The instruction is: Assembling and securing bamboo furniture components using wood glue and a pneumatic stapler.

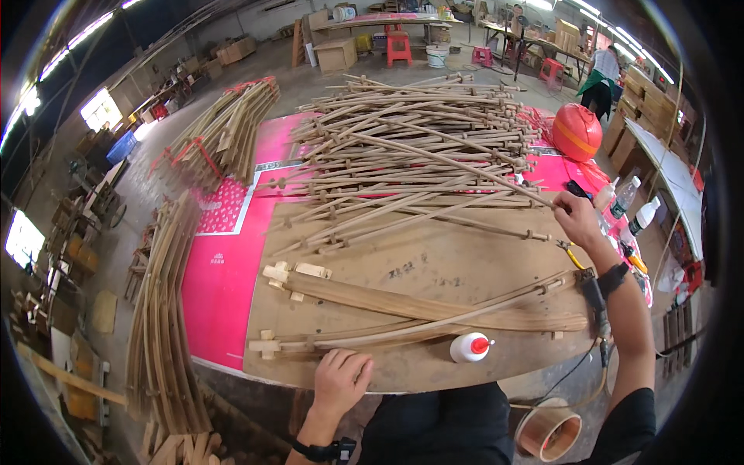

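Left hand [341,380] flat, fingers spread, pressing near end of curved slat assembly [418,310] at front of brown surface [434,260]; glue bottle [470,347] just beside. Right hand [575,218] farther out, pinching tip of long thin stick [457,167] from pile [411,136]. We judge: fetching next stick; next, draw it clear, lay on assembly.

At the table's near edge the left hand [341,380] hides the curved slat's [434,324] end, the right hand's [575,218] fingertips cover what they pinch, and the far person [601,77] is too small to tell.
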### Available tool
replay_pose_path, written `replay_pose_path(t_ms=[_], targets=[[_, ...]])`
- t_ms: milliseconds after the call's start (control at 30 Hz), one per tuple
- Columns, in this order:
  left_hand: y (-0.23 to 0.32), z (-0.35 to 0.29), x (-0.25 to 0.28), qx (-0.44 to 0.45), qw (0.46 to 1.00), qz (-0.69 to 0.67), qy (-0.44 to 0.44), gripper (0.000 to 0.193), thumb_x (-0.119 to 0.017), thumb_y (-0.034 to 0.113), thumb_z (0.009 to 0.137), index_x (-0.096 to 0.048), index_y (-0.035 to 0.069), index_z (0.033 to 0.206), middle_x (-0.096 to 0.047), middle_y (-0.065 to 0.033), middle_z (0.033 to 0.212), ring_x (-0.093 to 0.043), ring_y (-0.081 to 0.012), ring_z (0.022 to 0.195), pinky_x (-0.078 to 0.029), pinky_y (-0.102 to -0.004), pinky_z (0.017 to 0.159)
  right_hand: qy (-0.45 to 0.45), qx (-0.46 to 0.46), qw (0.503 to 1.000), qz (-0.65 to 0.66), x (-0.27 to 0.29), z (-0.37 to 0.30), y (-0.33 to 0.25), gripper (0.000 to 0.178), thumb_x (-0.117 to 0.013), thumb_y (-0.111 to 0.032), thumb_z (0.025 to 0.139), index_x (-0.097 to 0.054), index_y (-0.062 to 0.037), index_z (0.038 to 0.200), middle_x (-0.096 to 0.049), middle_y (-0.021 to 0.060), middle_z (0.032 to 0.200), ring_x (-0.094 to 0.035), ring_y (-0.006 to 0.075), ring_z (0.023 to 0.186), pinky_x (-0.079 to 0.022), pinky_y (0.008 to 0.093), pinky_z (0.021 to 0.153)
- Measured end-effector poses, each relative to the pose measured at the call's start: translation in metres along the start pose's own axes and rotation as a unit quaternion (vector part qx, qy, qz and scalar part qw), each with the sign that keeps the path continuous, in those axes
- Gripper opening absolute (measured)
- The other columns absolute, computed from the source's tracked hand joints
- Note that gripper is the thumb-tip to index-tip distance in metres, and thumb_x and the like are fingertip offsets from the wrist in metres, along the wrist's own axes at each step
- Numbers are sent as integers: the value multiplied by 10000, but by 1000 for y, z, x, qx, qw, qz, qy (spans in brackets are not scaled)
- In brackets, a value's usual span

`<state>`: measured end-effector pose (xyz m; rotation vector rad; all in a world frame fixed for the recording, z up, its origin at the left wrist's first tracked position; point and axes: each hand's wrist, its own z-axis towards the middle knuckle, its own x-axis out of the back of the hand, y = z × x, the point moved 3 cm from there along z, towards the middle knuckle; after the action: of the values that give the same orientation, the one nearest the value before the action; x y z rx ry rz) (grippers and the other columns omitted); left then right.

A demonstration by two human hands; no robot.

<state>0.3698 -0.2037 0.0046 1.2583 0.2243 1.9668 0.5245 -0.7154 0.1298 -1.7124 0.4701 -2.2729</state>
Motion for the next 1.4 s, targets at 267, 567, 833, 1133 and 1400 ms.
replay_pose_path(t_ms=[267,567,833,1133,1400], targets=[[-3,-9,-1,33,999,1,-7,96,-781,114,863,-735,80,940,-687,-93,909,-661,-322,862,-541,-420,768,-435,-324,742,394,-4,-41,46,273,-535,-238,1013,-658,-7,938,-387,-73,607,-331,36,443,-244,228,386],[4,-6,-2,15,1000,-1,11,173,-788,109,864,-734,72,1024,-692,-113,952,-668,-332,887,-550,-424,784,-468,-281,756,362,13,-144,50,325,-598,-244,1034,-719,54,994,-421,-56,570,-369,52,450,-258,237,404],[27,27,24,10,980,78,183,461,-786,121,882,-661,30,1316,-670,-181,1218,-651,-357,1086,-545,-437,911,-359,-177,860,318,55,-177,41,230,-755,-195,897,-781,33,881,-590,-6,579,-494,64,485,-343,242,445],[68,58,62,-164,935,248,195,425,-717,147,937,-687,139,1360,-626,-74,1422,-548,-298,1334,-414,-512,1150,-322,-108,896,287,82,-200,12,203,-765,-174,773,-795,25,802,-650,7,600,-541,54,508,-377,227,465],[71,58,67,-166,950,180,195,421,-674,62,876,-761,188,1268,-714,-24,1245,-641,-242,1173,-433,-508,1129,-264,-87,920,276,91,-224,1,155,-769,-114,772,-775,26,840,-671,9,645,-557,46,532,-393,221,481]])
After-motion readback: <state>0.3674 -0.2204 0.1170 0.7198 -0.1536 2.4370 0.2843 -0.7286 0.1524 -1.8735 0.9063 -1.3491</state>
